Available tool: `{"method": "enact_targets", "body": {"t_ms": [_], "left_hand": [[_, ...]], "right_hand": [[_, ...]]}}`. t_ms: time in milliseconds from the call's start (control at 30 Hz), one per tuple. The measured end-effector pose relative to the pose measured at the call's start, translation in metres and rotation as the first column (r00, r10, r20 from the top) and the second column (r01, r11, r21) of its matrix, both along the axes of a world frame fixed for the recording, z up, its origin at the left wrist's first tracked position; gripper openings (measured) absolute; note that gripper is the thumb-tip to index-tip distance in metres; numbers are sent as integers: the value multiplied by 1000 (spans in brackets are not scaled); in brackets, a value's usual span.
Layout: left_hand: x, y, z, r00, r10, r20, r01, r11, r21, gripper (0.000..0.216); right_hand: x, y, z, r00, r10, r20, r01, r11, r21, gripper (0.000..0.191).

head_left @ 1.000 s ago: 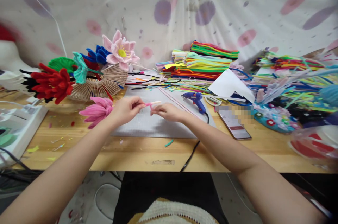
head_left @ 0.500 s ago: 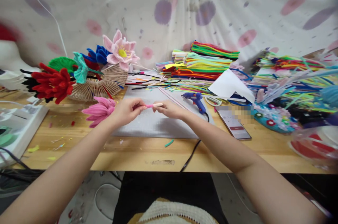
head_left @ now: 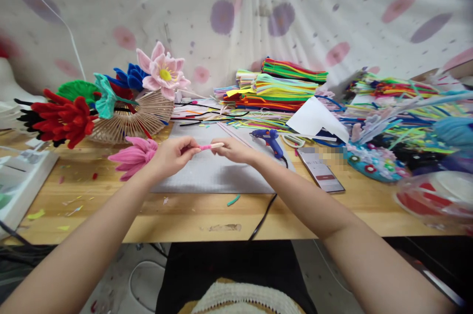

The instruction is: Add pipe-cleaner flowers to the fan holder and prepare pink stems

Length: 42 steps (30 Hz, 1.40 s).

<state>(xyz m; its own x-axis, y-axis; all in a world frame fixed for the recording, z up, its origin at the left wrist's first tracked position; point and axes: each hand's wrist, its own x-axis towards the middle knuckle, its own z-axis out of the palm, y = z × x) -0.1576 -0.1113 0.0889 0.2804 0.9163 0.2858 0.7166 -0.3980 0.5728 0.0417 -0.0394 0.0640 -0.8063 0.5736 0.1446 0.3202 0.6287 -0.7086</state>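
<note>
A thin pale stick (head_left: 218,145) with pink wrapping (head_left: 205,147) on its left part runs level between my two hands, above the grey mat (head_left: 218,178). My left hand (head_left: 173,154) is closed, thumb and fingertips pinching the pink end. At the pale end, my right hand (head_left: 232,150) has its fingers closed on the stick. A fuzzy pink flower (head_left: 133,157) shows just left of my left hand, its petals pointing left. Whether it joins the stick is hidden by that hand.
A blue glue gun (head_left: 269,141) and a phone (head_left: 321,170) lie to the right. Bundles of pipe cleaners (head_left: 284,88) are stacked behind. Fuzzy flowers, including a red one (head_left: 66,119), stand by a slatted wooden fan (head_left: 136,119). A black cord (head_left: 264,218) crosses the table's front edge.
The whole view has shifted slightly, so things appear a little further left. Both hands keep their pinch on the stick, with hardly any movement relative to the table.
</note>
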Motion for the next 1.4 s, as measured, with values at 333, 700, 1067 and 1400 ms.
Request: {"method": "enact_targets", "body": {"t_ms": [333,700,1067,1400], "left_hand": [[2,-2,-5,973,109,-201,-97,993,69,20],[-1,-4,-13,971,218,-97,-212,975,71,22],[-3,-6,-14,999,21,38,-21,1000,1,23],[13,3,-13,996,64,61,-48,973,-225,23]], "right_hand": [[10,-6,29,997,-66,35,55,964,261,23],[7,-31,0,992,-28,124,18,997,79,26],[7,8,9,1000,9,15,-10,996,83,25],[5,-12,-6,972,-79,222,64,995,77,21]]}}
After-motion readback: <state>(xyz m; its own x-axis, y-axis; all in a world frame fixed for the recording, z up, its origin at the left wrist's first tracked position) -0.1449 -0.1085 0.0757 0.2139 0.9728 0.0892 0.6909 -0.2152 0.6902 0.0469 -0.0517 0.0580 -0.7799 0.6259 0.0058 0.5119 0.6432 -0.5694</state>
